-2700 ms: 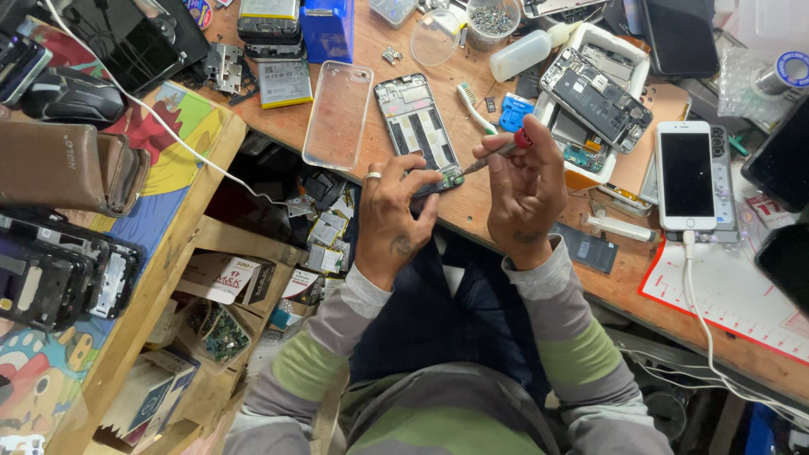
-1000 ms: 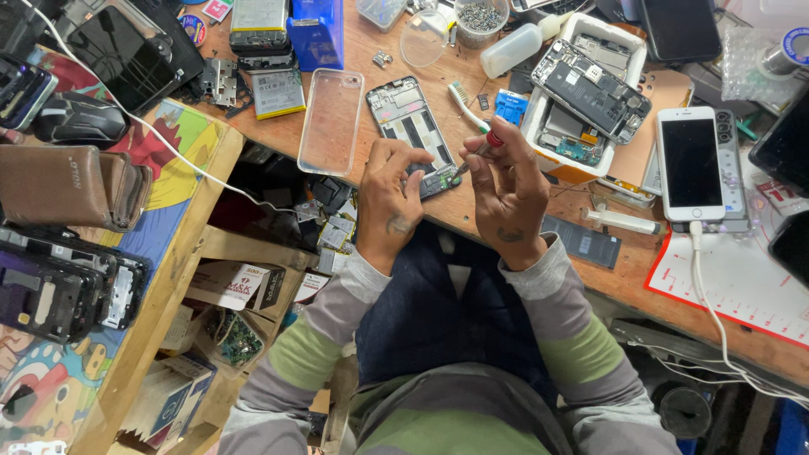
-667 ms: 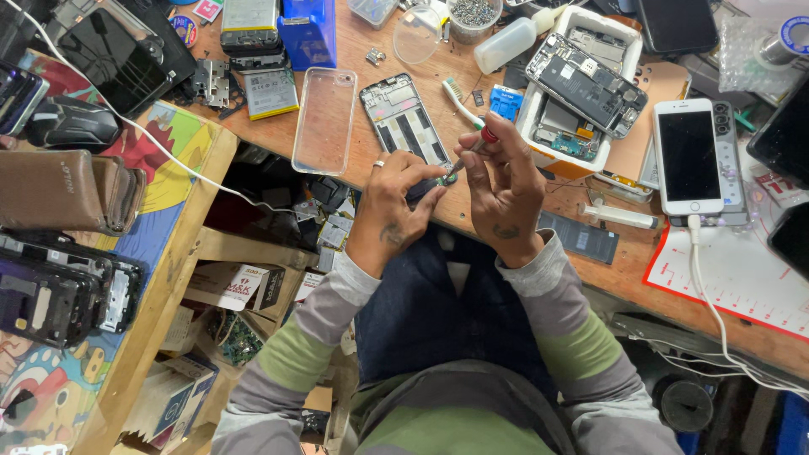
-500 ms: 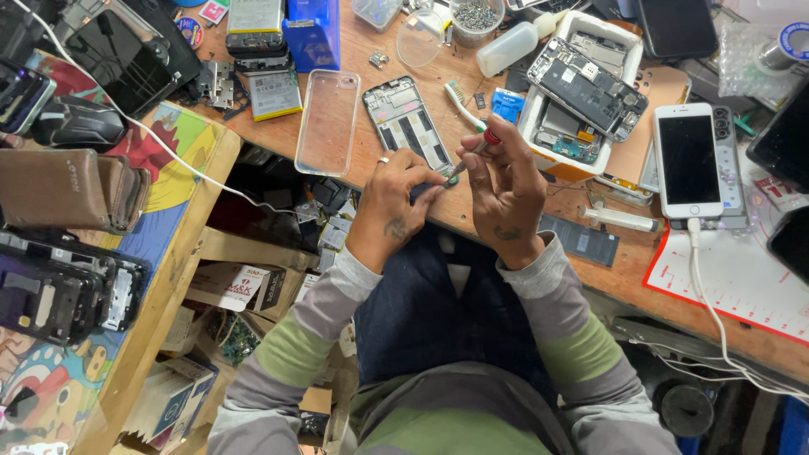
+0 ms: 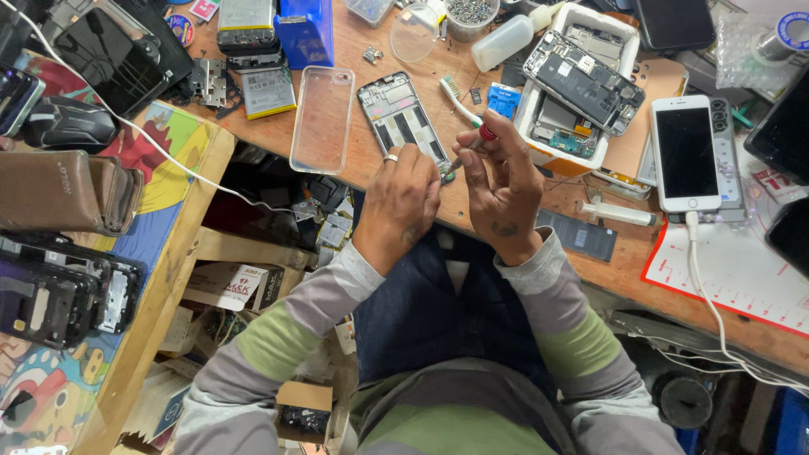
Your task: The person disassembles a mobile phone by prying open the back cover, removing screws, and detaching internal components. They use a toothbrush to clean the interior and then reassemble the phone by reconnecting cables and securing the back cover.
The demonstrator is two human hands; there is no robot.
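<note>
An opened phone frame lies on the wooden bench, its inner parts showing. My left hand, a ring on one finger, pinches the frame's near corner and steadies it. My right hand holds a thin screwdriver with a red cap, its tip down at that same corner of the frame. Both hands meet just in front of my chest.
A clear phone case lies left of the frame, a white toothbrush to its right. A white tray holds opened phones. A white phone on a cable, a syringe, a battery and a screw cup surround them.
The hands stay together at the frame's near corner; the red-capped screwdriver has shifted slightly in my right hand. The view has moved a little.
</note>
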